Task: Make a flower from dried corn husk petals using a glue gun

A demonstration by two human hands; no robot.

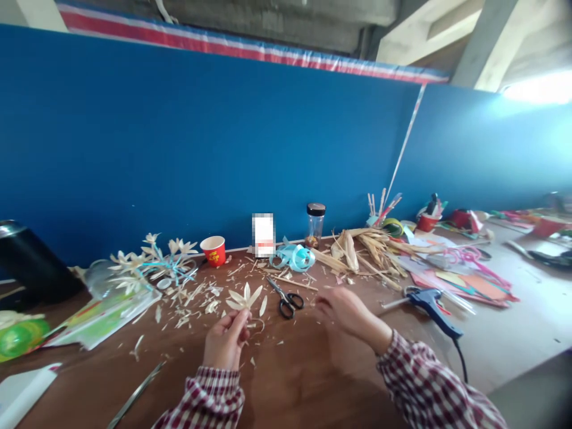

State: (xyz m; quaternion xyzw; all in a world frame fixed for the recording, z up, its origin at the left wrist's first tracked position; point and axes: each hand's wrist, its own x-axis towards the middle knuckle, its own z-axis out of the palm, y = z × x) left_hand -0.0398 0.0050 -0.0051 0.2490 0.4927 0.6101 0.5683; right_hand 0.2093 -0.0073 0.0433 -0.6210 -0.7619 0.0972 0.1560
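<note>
My left hand pinches a pale flower at its base. Its pointed petals look like dried corn husk and fan upward. One loose petal lies just right of it. My right hand hovers over the table at the right, its fingers bent and smeared by motion, so whether it holds anything is unclear. Between the two hands lie black-handled scissors, blades pointing up and left. Husk scraps are strewn left of the flower. Behind my right hand is a heap of dried husks.
A red paper cup, blue ribbon and a dark-lidded jar stand along the blue partition. Finished-looking pale flowers sit left. A blue glue gun with its cord lies right; tweezers lie front left.
</note>
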